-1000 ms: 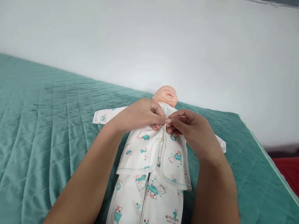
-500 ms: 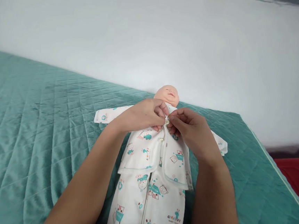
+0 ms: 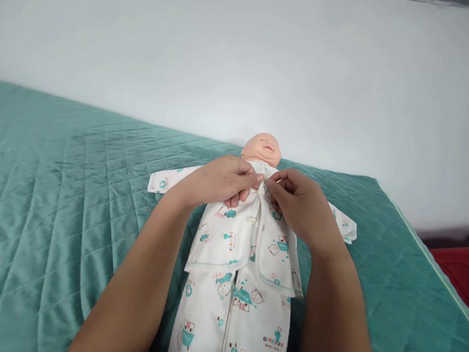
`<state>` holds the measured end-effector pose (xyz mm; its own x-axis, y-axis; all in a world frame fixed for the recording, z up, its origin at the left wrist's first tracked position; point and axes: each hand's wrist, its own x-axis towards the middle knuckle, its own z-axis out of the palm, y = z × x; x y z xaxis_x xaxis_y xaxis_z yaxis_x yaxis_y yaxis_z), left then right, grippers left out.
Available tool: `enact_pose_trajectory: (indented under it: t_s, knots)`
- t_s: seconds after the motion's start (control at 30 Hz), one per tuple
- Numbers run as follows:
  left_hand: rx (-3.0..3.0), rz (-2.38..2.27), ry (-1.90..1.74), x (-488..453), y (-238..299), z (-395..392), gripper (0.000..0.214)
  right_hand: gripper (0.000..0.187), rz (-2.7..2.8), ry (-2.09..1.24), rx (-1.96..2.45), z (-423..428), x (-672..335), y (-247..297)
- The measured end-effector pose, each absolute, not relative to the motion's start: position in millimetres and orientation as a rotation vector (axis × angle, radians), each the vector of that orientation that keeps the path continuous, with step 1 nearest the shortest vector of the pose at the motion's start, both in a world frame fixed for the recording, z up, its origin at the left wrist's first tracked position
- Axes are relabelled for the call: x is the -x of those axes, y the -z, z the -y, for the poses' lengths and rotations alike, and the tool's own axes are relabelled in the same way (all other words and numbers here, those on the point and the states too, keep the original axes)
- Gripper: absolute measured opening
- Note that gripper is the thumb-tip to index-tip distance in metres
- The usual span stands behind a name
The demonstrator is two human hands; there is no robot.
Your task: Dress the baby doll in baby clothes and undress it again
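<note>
A baby doll (image 3: 262, 146) lies on its back on a teal quilted bed (image 3: 53, 182), dressed in a white printed shirt (image 3: 229, 236) and matching trousers (image 3: 225, 328). My left hand (image 3: 217, 181) pinches the left edge of the shirt front at the doll's chest. My right hand (image 3: 298, 203) pinches the right edge beside it. Their fingertips meet at a small white button (image 3: 261, 190) near the collar. A second button (image 3: 251, 219) shows just below. Both shirt sleeves stretch out sideways.
A white wall (image 3: 244, 62) runs along the far side of the bed. The bed's right edge (image 3: 428, 258) slants down toward a red object (image 3: 464, 273) on the floor at the right.
The top button now shows between my fingertips, and the two shirt edges lie closer together at the chest. My hands have barely shifted.
</note>
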<state>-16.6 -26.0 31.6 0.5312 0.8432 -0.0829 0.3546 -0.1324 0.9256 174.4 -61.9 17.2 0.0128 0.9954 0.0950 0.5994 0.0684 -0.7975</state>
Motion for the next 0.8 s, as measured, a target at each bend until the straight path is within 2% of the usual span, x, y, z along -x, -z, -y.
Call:
enact_pose_trajectory:
  t_s: [0.13,0.27,0.4,0.53,0.7,0.8]
  knots:
    - [-1.754,-1.025,-0.62,15.8,-32.7,28.3,0.033,0.021,1.678,-0.718,1.607,62.0,-173.7,-17.0]
    - [-1.778,-1.085,-0.73,11.7,-28.8,25.6,0.032,0.027,1.715,-0.695,1.607,62.1,-174.6,-16.7]
    - [-1.794,-1.229,-0.965,2.8,-15.3,23.3,0.03,0.017,1.757,-0.83,1.547,64.6,-180.4,-15.4]
    - [-1.76,-1.207,-1.173,-3.5,4.4,46.4,0.029,0.024,1.655,-0.935,1.419,78.6,-183.1,-3.4]
    - [-1.629,-1.145,-1.198,2.9,22.0,88.0,0.029,0.024,1.566,-0.707,1.38,111.4,-173.2,16.5]
    - [-1.639,-1.058,-1.081,12.3,19.5,95.3,0.024,0.034,1.718,-0.537,1.484,127.3,-166.7,17.1]
